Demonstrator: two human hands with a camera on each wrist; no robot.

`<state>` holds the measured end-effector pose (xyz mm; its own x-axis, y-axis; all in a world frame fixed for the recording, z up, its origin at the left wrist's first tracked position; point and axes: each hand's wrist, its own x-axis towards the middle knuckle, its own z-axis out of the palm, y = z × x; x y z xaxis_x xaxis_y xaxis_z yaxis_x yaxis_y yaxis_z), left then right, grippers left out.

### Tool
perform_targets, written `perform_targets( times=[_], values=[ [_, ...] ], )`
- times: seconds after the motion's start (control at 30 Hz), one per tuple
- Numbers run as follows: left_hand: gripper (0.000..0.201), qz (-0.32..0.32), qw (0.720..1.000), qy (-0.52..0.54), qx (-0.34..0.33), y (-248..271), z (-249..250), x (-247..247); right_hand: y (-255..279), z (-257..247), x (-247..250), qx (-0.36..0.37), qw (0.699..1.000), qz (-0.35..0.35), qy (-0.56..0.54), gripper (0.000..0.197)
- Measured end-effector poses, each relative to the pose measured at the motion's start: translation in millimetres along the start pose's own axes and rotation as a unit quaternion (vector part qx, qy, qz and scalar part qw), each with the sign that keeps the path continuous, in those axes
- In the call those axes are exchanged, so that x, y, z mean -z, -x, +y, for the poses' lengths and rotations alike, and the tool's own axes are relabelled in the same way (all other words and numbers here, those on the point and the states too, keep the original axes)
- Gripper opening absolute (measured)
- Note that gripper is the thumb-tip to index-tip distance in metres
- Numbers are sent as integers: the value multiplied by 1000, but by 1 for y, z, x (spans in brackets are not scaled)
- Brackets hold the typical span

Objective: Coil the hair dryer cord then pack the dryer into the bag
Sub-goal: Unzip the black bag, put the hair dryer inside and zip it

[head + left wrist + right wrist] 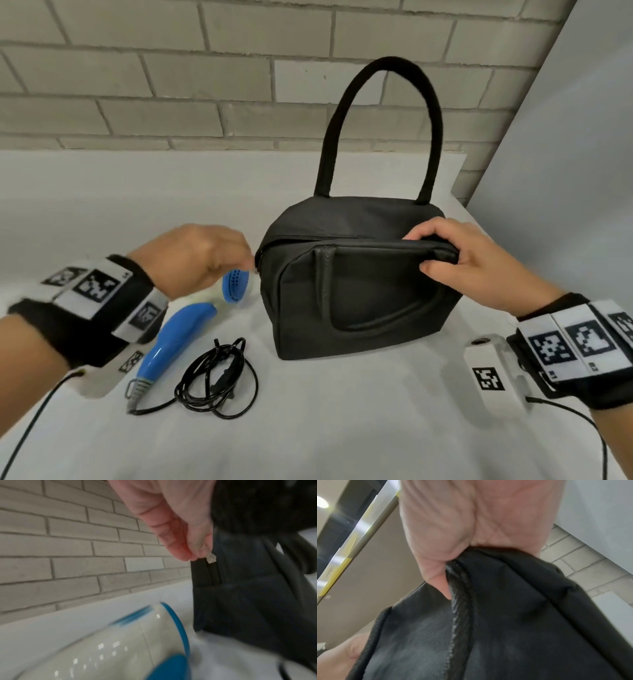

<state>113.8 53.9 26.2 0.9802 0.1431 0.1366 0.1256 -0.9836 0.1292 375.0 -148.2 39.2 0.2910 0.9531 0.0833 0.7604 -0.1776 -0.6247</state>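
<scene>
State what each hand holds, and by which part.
The left hand pinches the zipper pull at the left end of the black bag. The right hand grips the bag's top edge near its right corner.

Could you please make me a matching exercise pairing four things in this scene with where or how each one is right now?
Things:
1. hair dryer
2. cord
3. left hand
4. right hand

States:
A. grips the bag's top right edge
B. lies on the table, left of the bag
C. pinches the zipper pull
D. sits in a loose black coil in front of the dryer

Pairs: 1-B, 2-D, 3-C, 4-A
</scene>
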Motion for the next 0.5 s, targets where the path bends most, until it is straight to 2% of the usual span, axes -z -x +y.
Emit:
perform_targets(
  times=[0.07, 0.13, 0.23, 0.33, 0.43, 0.5],
  values=[
    [36, -31, 1000, 5, 4, 2, -1, -19, 1, 0, -1, -10, 1000, -8, -12, 38],
    [36, -27, 999, 14, 13, -1, 0, -31, 2, 2, -2, -17, 1000, -17, -14, 47],
    [28, 6, 999, 26, 22, -5, 5, -39, 5, -1, -3, -22, 999, -24, -4, 50],
    [29, 42, 995, 69, 64, 1, 6, -38, 6, -6, 2, -14, 1000, -16, 7, 51],
    [12, 137, 968, 123, 173, 25, 5, -35, 7, -20, 14, -2, 1000, 2, 12, 57],
    [31, 207, 925, 180, 264, 52, 3, -36, 10, -15, 21, 20, 999, 23, 31, 67]
  ],
)
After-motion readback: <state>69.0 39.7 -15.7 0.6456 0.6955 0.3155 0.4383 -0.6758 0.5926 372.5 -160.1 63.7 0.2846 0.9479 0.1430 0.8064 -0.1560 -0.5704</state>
